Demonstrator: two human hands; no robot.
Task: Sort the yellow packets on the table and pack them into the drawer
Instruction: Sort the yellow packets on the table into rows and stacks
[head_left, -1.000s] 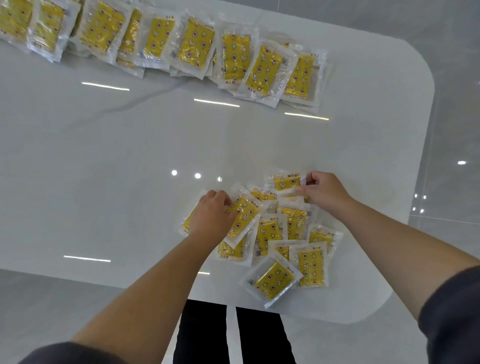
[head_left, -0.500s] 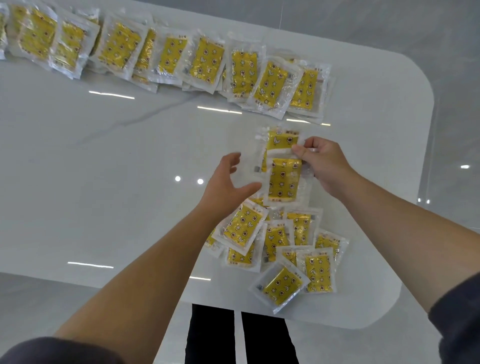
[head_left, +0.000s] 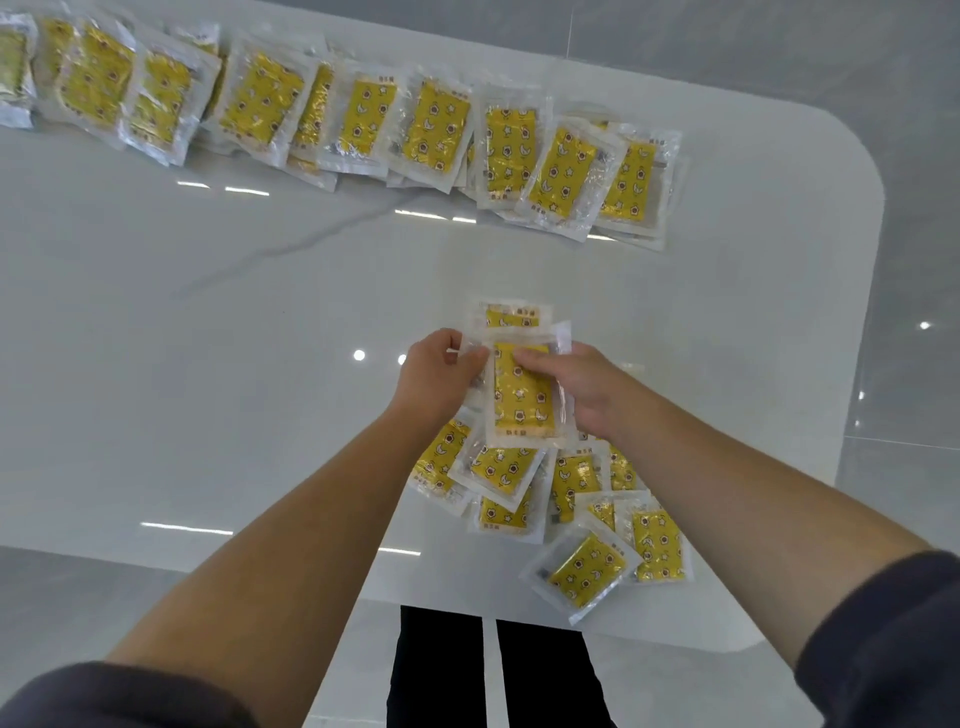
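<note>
Squaring up a small stack looks like the step in hand: the held stack (head_left: 522, 395) of yellow packets is being held above the table (head_left: 208, 338), about mid-view and a touch toward 3 o'clock. It's gripped along its 9 o'clock edge by the left hand (head_left: 439, 374), fingers curled round it. From the 3 o'clock side it's pinched by the right hand (head_left: 587, 389), thumb laid across the front packet. A second packet can be seen poking out at 12 o'clock behind the front one, so the edges aren't lined up yet. Whether more than two are held can't be told. Just below the hands, at 6 to 5 o'clock, a loose pile (head_left: 571, 499) is spread out with packets overlapped every which way, and the one at its 5 o'clock end is laid close to the table's near rim. A long overlapped row (head_left: 415, 130) is set along the far edge, from 10 round to 1 o'clock. No drawer can be seen, so packing is probably a good way off, tbh. What could go wrong: the clear wrappers look slick, so if the pinch gets loosened while the edges are tapped level, the back packet could be slid out and dropped onto the pile, which would get scattered more. The packet by the rim could also be knocked off the table if a forearm is swept over it.
</note>
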